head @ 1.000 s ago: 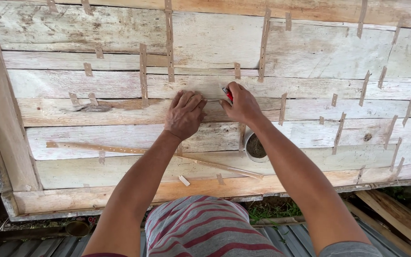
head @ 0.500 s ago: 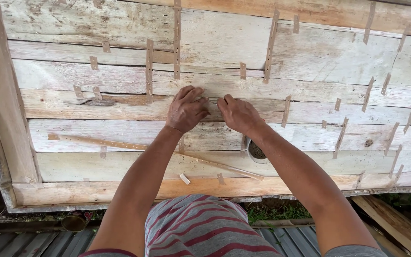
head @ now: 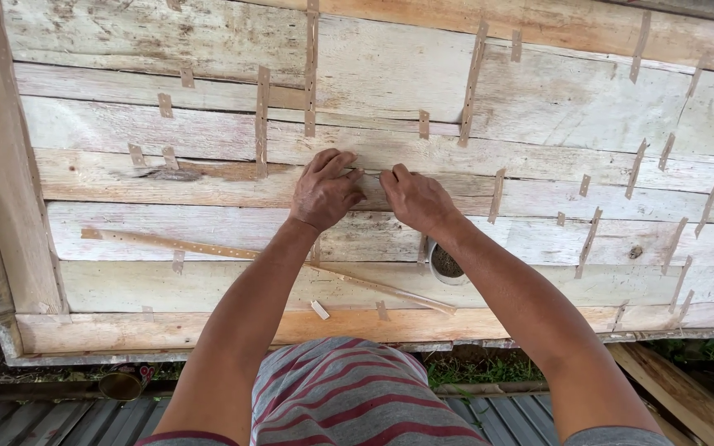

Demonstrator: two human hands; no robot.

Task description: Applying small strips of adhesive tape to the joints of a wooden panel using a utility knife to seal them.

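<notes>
In the head view the left hand (head: 324, 192) and the right hand (head: 417, 198) lay close together on the whitewashed plank wall (head: 539, 91), their fingertips pinched together at one seam between two boards; what they pinched I could not tell. Below the hands a long thin wooden strip (head: 266, 258) lay slanted on the planks, and a small round tin (head: 446, 264) stood just under the right wrist

Left hand (head: 324, 192): on the plank surface (head: 167, 124), just left of the right hand.
Right hand (head: 416, 198): on the same boards, fingertips nearly meeting the left's.
Small container (head: 446, 264): below the right wrist, partly hidden, possibly a tin.
Long strip (head: 274, 260): lies slanted below both hands, under the left forearm.
Small chip (head: 320, 310): near the front edge, below the strip.
</notes>
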